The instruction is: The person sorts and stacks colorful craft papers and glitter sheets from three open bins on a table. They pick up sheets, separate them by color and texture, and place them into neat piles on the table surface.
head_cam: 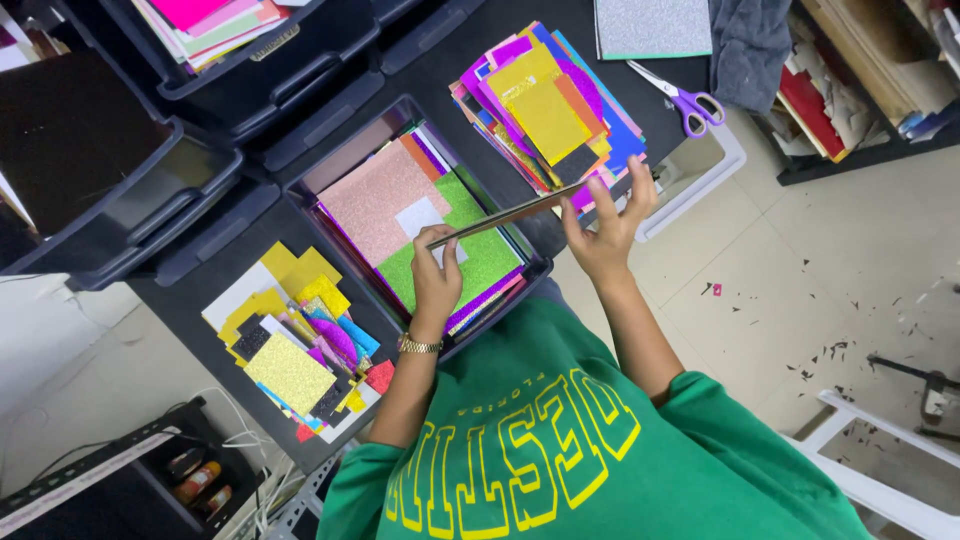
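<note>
Because it shows only its thin edge to the camera, the flat, stiff sheet of craft paper (505,214) looks like a long thin line. It is held in the air over the dark plastic tray (325,172) full of glitter sheets. I think the sheet is light and a bit bendy, and it may crease if it is pinched hard. The two short ends are good places to hold it, and that is where it is held now.

The left hand (436,275) has its fingers curled close together around the near end of the sheet. The right hand (608,228) grips the far end between thumb and fingers, with the fingertips (640,172) spread a little and pointing up. I cannot tell the sheet's colour from this side.

A pile of bright coloured sheets (545,110) lies just past the right hand. Purple scissors (680,98) lie near it.
</note>
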